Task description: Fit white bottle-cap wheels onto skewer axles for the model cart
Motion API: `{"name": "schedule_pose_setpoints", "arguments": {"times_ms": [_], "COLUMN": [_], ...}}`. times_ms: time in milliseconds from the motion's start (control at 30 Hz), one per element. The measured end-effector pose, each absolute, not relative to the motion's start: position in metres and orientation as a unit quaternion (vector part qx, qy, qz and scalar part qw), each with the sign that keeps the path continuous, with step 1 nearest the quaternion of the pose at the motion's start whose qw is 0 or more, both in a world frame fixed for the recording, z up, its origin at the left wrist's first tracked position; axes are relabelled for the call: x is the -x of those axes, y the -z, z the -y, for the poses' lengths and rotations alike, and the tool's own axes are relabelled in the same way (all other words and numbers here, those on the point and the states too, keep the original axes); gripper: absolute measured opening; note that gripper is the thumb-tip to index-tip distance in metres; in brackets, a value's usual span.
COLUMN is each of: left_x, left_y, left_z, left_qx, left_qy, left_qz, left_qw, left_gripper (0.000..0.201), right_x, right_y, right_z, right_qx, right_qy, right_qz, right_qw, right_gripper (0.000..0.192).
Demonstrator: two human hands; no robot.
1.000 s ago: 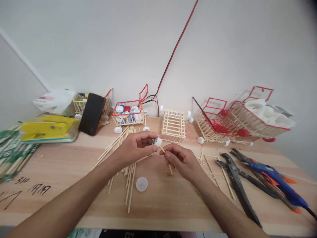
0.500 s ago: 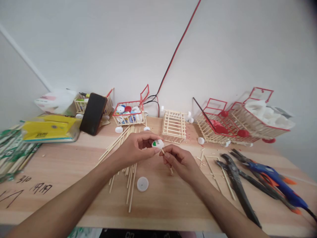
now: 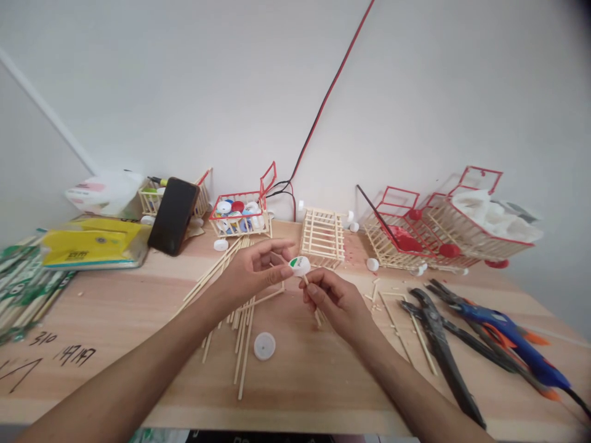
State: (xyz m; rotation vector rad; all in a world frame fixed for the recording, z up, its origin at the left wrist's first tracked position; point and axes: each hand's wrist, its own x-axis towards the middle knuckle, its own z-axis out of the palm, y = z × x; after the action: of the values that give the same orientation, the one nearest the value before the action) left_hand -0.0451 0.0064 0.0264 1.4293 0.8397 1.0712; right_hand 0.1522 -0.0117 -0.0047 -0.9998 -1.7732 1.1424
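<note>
My left hand point(image 3: 253, 272) pinches a white bottle cap point(image 3: 300, 265) with a green mark between thumb and fingers. A short wooden stick point(image 3: 312, 301) runs from the cap down into my right hand point(image 3: 333, 299), which grips it. Both hands hover over the wooden table point(image 3: 138, 307) near its middle. Below my left hand lie several long wooden sticks point(image 3: 242, 335) and a loose white cap point(image 3: 265, 346). An unpainted stick cage point(image 3: 323, 237) stands just behind the hands.
Pliers point(image 3: 438, 344) and a blue glue gun point(image 3: 512, 338) lie at the right. Red-trimmed stick carts point(image 3: 443, 231) stand at the back right; a cart of caps point(image 3: 237, 214), a black phone point(image 3: 173, 215) and a yellow packet point(image 3: 87, 246) sit at the back left.
The cap and both hands have shifted slightly right and up. My left fingers have spread a little around the cap. The view has tilted slightly.
</note>
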Motion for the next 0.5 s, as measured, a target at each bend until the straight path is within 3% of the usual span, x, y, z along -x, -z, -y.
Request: {"name": "schedule_pose_setpoints", "arguments": {"times_ms": [133,500], "left_x": [0.0433,0.0375], "left_y": [-0.0269,-0.0265], "left_z": [-0.0046,0.0004], "left_qx": [-0.608,-0.635], "left_qy": [-0.446,-0.457], "left_qz": [-0.375,-0.403], "left_qw": [0.539,0.475], "left_gripper": [0.037,0.029], "right_x": [-0.1507,-0.1471], "right_y": [0.0048,0.0082], "right_z": [0.0123,0.013], "right_qx": [0.404,0.419], "right_qy": [-0.433,-0.397], "right_qz": [0.703,0.719], "right_qw": [0.395,0.386], "right_gripper": [0.015,0.012]}}
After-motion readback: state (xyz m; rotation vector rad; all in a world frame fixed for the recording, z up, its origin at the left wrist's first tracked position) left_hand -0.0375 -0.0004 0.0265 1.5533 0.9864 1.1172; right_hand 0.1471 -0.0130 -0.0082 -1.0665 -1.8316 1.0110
